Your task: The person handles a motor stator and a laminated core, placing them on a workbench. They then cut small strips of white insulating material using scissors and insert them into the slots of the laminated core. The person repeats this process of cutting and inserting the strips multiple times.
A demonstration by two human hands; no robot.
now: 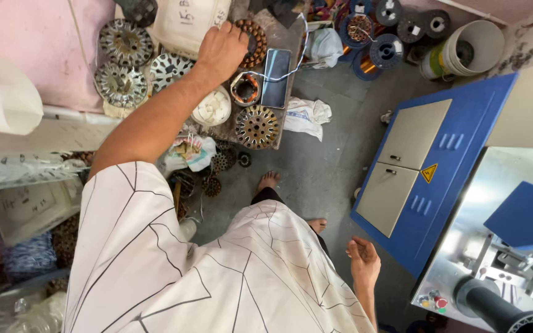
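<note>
- Now the left hand (222,50) reaches far out, fingers curled down onto a copper-wound stator ring (253,42) on the far left, beside a phone (276,78).
- Right hand (363,261) hangs near, loosely open, holding nothing, by the blue cabinet (458,123).

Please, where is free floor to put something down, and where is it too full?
Bare grey floor lies between the white cloth, the blue cabinet and the person's feet. Around the left hand, stator discs, a phone and wire spools crowd everything.

A loose white garment (217,271) crossed by thin dark lines — short-sleeved, feet (269,180) bare.
</note>
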